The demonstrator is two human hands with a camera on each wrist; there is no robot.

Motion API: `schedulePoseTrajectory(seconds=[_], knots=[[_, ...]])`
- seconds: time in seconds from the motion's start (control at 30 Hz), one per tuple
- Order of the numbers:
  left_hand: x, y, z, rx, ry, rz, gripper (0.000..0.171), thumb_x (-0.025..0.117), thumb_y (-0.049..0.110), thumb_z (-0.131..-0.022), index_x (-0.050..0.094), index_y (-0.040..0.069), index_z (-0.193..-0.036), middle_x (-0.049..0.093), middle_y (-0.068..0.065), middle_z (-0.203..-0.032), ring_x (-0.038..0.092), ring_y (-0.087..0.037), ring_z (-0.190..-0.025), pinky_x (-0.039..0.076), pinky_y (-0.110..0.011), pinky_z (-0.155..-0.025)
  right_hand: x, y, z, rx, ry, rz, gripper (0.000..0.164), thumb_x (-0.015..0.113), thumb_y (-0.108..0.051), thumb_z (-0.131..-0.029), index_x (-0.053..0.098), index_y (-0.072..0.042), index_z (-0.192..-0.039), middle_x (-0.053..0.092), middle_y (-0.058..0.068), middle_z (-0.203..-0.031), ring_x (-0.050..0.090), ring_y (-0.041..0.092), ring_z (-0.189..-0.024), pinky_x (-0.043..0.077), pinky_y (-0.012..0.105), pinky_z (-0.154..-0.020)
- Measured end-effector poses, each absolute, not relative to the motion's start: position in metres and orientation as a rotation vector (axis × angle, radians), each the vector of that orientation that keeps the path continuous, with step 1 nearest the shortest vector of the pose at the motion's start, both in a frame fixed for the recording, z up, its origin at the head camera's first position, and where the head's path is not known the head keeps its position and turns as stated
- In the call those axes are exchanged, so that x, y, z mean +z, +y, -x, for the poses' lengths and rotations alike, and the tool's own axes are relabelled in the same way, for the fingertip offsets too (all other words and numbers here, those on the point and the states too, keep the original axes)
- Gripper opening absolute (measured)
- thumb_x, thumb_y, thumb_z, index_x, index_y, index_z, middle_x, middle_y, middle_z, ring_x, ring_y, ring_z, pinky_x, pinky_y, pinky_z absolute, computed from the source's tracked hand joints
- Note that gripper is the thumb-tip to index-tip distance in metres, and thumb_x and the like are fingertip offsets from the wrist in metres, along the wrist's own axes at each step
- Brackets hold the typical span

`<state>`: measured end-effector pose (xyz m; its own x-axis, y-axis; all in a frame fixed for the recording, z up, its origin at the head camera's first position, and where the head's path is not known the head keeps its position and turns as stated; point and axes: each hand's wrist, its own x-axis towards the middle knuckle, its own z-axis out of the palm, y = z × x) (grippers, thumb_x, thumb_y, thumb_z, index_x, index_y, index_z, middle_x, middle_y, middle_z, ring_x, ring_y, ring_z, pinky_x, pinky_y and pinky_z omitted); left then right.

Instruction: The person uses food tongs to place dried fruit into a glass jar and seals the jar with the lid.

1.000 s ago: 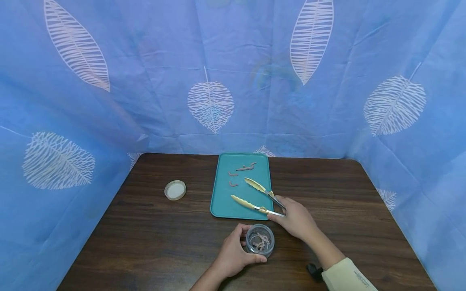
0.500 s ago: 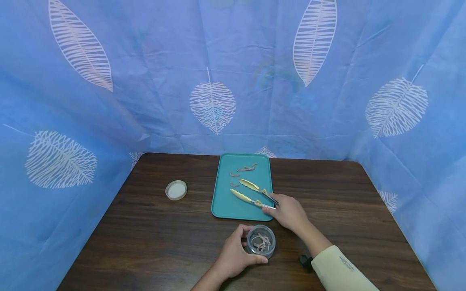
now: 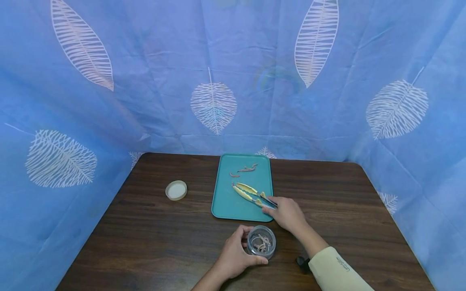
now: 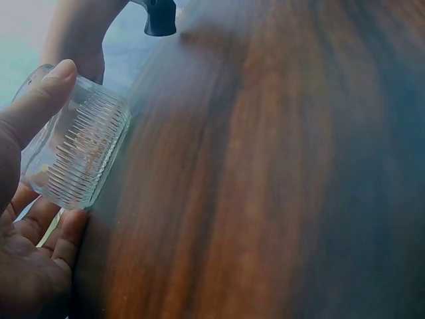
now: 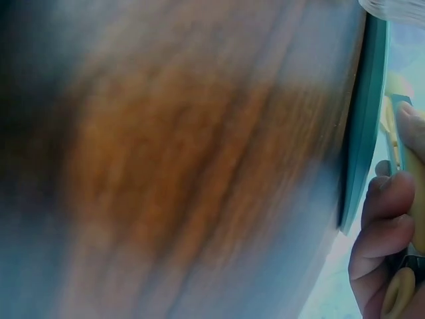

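Now the yellow-tipped tongs [image 3: 243, 193] in your right hand [image 3: 290, 214] have narrowed onto the near worm-like strip [image 3: 233, 184] on the teal tray [image 3: 223, 210], where a moment ago their tips stood wider; that probably means you are catching this strip, though whether it is firmly pinched, you cannot tell. You hold the tongs with curled fingers, while your left hand [image 3: 234, 254] grips the clear ridged jar [image 3: 273, 244], similar strips inside. Your pale sleeve [image 3: 329, 271] bears printed lettering [image 3: 343, 264], too small to read surely.
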<state>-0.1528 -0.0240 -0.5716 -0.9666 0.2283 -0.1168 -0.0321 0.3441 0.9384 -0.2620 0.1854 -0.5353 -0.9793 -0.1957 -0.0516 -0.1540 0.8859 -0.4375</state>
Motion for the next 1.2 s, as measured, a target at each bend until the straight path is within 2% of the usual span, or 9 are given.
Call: schedulePoseTrajectory(seconds=[0.53,0.8,1.07,1.2], knots=[[-0.57,-0.023,0.15,1.677,2.387,-0.182,0.082,0.104,0.032,-0.072,0.06,0.018,-0.14,0.07,-0.002,-0.13,0.065,-0.016,-0.12,0.058,-0.025,-0.096,-0.54,0.187,0.252,-0.75,2.979,0.221,0.052,0.079,-0.041,-0.1,0.071,-0.014,-0.144,0.074,0.017,-0.14,0.075,0.034,-0.115,0.061,0.054,-0.091],[-0.569,-0.023,0.149,1.672,2.389,-0.176,0.081,0.104,0.031,-0.073,0.06,0.019,-0.14,0.07,-0.002,-0.129,0.065,-0.018,-0.12,0.058,-0.026,-0.096,-0.541,0.192,0.247,-0.786,2.976,0.221,0.051,0.078,-0.039,-0.101,0.071,-0.015,-0.145,0.074,0.016,-0.141,0.073,0.037,-0.122,0.061,0.056,-0.097],[-0.569,-0.024,0.149,1.681,2.405,-0.215,0.08,0.104,0.033,-0.073,0.061,0.02,-0.139,0.071,-0.002,-0.127,0.066,-0.016,-0.117,0.057,-0.024,-0.096,-0.534,0.197,0.235,-0.825,2.983,0.229,0.051,0.079,-0.036,-0.1,0.071,-0.014,-0.145,0.076,0.017,-0.137,0.075,0.036,-0.117,0.061,0.055,-0.091],[-0.569,-0.023,0.149,1.686,2.405,-0.221,0.08,0.104,0.033,-0.073,0.061,0.019,-0.139,0.071,-0.002,-0.128,0.066,-0.017,-0.118,0.058,-0.025,-0.096,-0.534,0.203,0.226,-0.843,2.964,0.192,0.05,0.078,-0.037,-0.101,0.07,-0.015,-0.145,0.076,0.016,-0.138,0.075,0.03,-0.112,0.06,0.049,-0.085]])
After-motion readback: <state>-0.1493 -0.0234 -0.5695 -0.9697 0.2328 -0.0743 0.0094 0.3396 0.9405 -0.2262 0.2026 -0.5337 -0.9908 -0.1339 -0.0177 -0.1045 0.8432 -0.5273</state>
